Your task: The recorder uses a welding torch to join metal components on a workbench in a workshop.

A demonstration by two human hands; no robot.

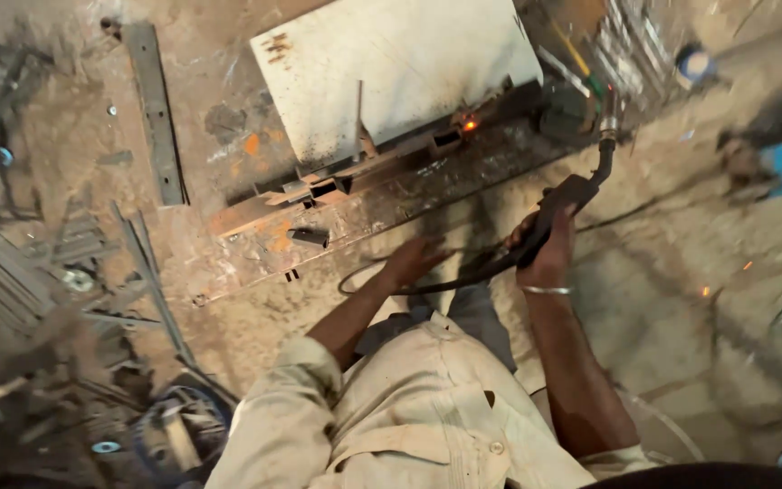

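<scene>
Gripping a welding torch [561, 210], right hand [549, 254]; left hand [409, 263] blurred.

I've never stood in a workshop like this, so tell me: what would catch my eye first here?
Probably the orange glow at the edge of the pale metal sheet, top centre. Next, the right hand gripping a black welding torch just right of it, the left hand hovering blurred over the cable. Scrap metal strips pile up at left.
</scene>
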